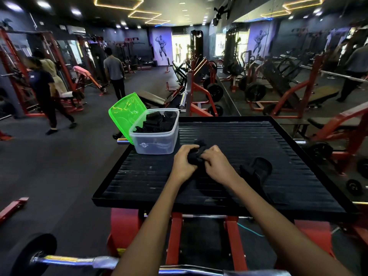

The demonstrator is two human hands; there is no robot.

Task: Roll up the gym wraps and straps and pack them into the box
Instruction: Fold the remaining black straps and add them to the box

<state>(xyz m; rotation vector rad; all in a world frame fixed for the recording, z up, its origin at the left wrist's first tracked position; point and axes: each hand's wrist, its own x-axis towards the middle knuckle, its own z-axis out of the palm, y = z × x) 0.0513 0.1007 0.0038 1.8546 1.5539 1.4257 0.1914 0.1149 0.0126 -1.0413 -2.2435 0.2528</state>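
Note:
Both hands meet over the middle of a black ribbed platform (239, 132). My left hand (184, 163) and my right hand (216, 163) grip a black wrap (196, 156), partly rolled between the fingers; its loose end trails toward me on the platform. A second black wrap or strap (256, 171) lies curled just right of my right hand. The clear plastic box (157, 142) stands at the platform's far left corner, holding several rolled black wraps (159, 122). Its green lid (127, 114) leans against the box's left side.
The platform sits on a red machine frame (175, 240). A chrome barbell with a black plate (37, 255) runs across the bottom. Red gym machines and benches fill the right side and back. Three people stand on the dark floor at far left.

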